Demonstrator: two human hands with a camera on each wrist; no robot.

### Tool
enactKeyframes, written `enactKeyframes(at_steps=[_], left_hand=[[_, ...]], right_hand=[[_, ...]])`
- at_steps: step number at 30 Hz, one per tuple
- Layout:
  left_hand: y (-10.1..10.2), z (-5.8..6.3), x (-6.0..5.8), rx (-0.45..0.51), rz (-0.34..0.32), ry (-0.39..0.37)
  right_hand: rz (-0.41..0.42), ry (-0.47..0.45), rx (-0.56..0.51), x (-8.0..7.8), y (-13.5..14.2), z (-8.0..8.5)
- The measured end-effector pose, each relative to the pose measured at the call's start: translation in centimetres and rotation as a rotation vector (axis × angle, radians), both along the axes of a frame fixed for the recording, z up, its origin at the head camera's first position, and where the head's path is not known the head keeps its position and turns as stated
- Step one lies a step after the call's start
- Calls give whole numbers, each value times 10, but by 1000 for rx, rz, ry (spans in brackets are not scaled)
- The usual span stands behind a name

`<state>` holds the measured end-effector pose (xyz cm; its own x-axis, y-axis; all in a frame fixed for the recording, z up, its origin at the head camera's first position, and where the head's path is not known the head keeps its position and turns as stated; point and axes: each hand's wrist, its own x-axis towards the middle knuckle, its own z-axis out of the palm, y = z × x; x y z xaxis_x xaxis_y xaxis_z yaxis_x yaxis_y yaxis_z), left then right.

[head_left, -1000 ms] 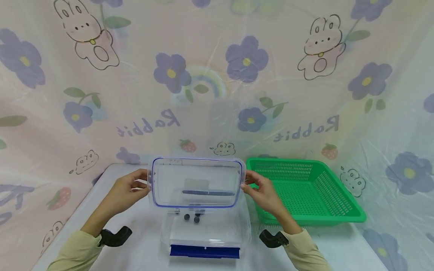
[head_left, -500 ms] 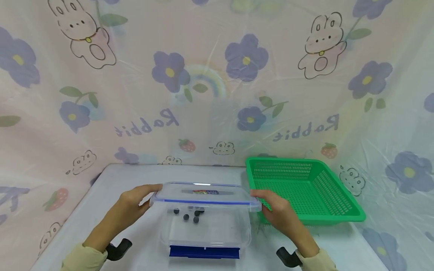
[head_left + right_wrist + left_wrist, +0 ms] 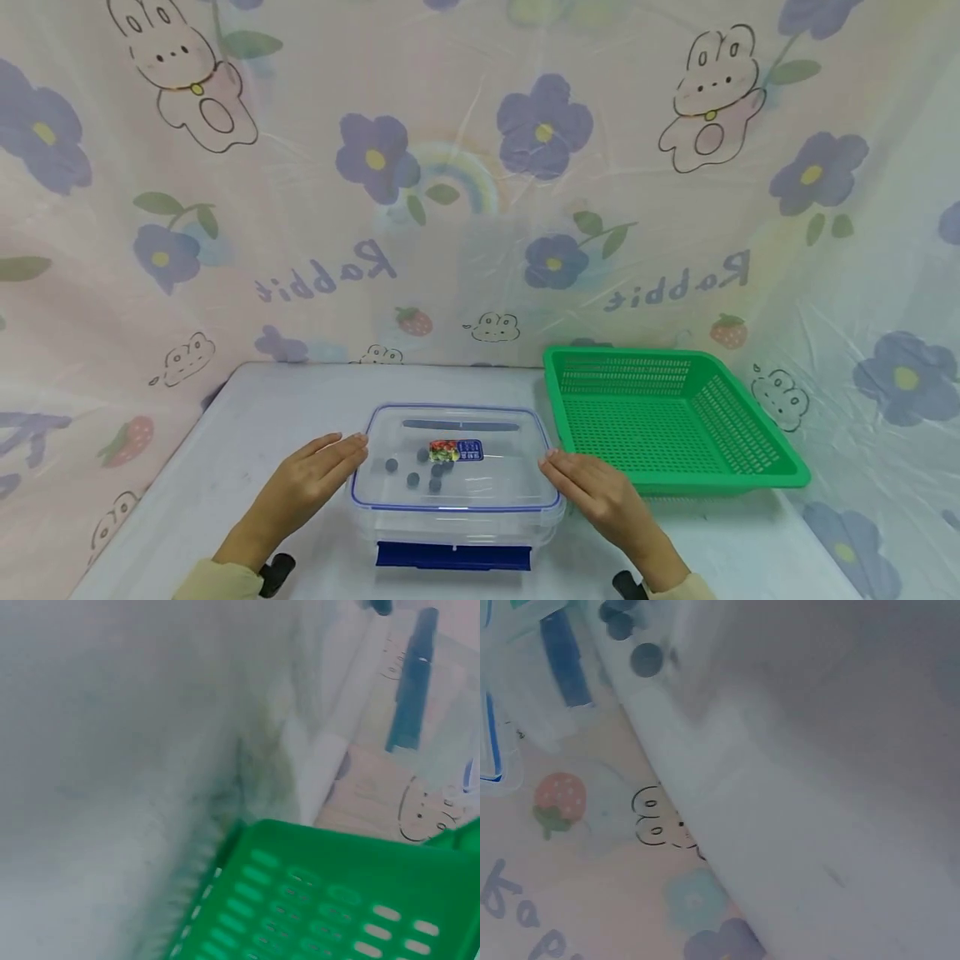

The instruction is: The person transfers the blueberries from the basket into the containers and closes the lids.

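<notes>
A clear plastic food container (image 3: 457, 527) stands on the table, its transparent lid (image 3: 506, 483) with a blue seal lying over the top. Through the lid show several small dark balls (image 3: 413, 480), also seen as round dark balls (image 3: 646, 660) in the left wrist view. A dark blue latch flap (image 3: 453, 556) hangs out at the front. My left hand (image 3: 303, 483) touches the lid's left edge with its fingers extended. At the right edge rest the extended fingers of my right hand (image 3: 603, 497). Neither hand appears in its blurry wrist view.
A green perforated basket (image 3: 772, 454) stands just right of the container, behind my right hand; its slotted side (image 3: 300, 847) fills the lower right wrist view. A white-covered table (image 3: 300, 387) meets a printed curtain (image 3: 465, 233) at the back.
The lid, held up and tilted in both hands a second ago, has come down flat onto the container. The hands have loosened their grip and now touch its sides. The basket stays put.
</notes>
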<state>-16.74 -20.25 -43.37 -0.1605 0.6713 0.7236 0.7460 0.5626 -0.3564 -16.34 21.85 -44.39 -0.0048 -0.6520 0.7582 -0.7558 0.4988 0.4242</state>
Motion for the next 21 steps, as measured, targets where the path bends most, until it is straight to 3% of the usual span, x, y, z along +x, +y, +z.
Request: enactKeyframes(at_steps=[5, 12, 21], left_hand=[[3, -15, -4, -16, 21, 22], [5, -30, -6, -31, 30, 17], [5, -37, -9, -37, 33, 65]], right_hand=[[-68, -6, 1, -2, 1, -16], [-72, -5, 2, -1, 0, -27], [-92, -32, 0, 4, 1, -35]])
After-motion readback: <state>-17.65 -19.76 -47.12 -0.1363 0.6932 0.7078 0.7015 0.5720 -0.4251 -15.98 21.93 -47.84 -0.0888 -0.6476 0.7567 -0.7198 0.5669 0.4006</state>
